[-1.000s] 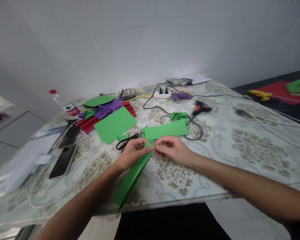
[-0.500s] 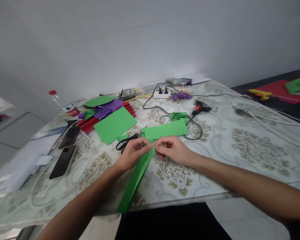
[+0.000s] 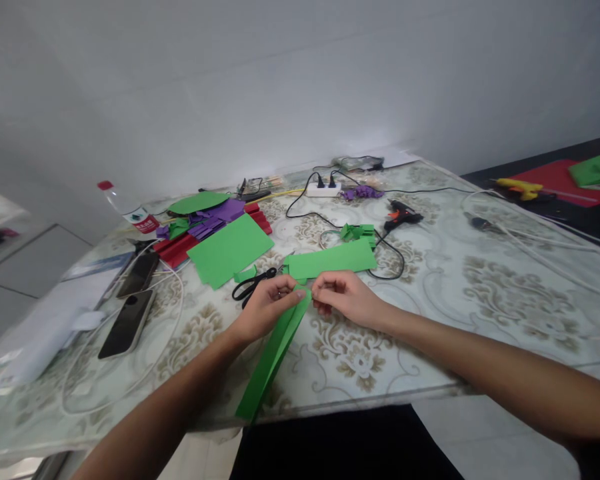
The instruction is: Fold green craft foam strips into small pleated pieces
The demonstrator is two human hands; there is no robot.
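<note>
Strip (image 3: 276, 347) is slanting from the left hand (image 3: 268, 305), pinched presumably for steadiness beside the right hand (image 3: 346, 297), whose grip is unclear.

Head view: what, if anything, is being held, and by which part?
A long green strip: the left hand pinches its far end; whether the right hand, at that end, also grips it cannot be told.
</note>
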